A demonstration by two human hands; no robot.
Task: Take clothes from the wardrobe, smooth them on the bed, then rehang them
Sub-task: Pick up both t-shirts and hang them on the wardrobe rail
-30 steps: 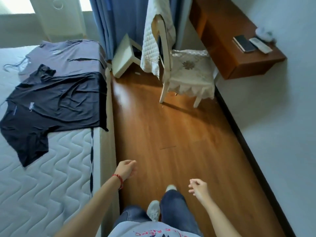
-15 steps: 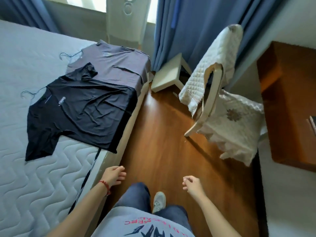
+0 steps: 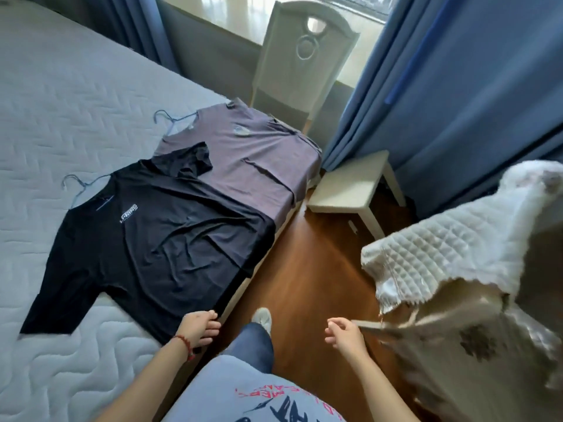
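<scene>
The bed (image 3: 61, 123), a bare quilted mattress, fills the left half of the frame. Blue curtains (image 3: 457, 86) hang across the upper right, over a wooden floor (image 3: 304, 269) running down the centre. At the right edge stands a chair (image 3: 475, 345) with a white quilted cover (image 3: 451, 239) draped on its back. A black T-shirt (image 3: 158, 248) lies flat on the mattress, centre left, its hem hanging over the bed's edge; a grey T-shirt (image 3: 249, 166) lies just above it, partly overlapped by the black sleeve. Each has a wire hanger in its neck — one hook (image 3: 73, 181) at the black collar, another (image 3: 166, 115) at the grey. A small white stool (image 3: 350, 184) sits tilted beside the bed's far corner. The left hand (image 3: 198, 328), lower centre, has loosely curled fingers at the black shirt's hem — whether it grips the cloth I cannot tell. The right hand (image 3: 344, 333) hangs loosely curled over the floor, holding nothing.
</scene>
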